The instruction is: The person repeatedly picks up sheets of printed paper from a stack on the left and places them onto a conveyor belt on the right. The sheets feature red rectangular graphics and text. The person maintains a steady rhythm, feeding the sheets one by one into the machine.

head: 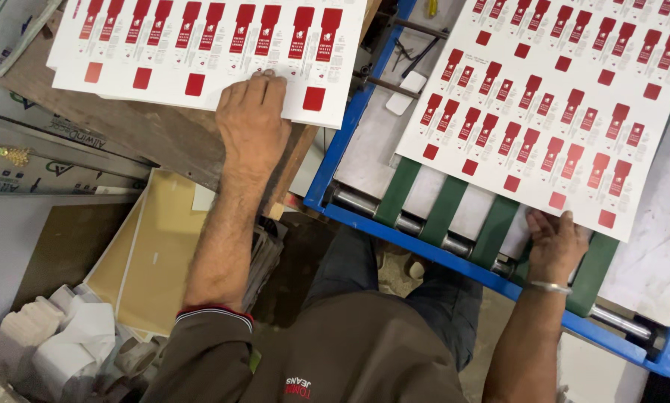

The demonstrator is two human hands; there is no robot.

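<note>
Our left hand [253, 119] flat, grip released, on the printed sheet stack [200, 52] cut off at top, our right hand [555, 246] grasping a red-printed sheet [551, 104] edge over green belts [443, 209], fingertips hidden beneath.

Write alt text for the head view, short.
Seen from above, a person's left hand presses flat on a stack of white sheets printed with red shapes on a wooden bench, while the right hand grips the near edge of a similar printed sheet lying on green belts in a blue-framed machine.
</note>
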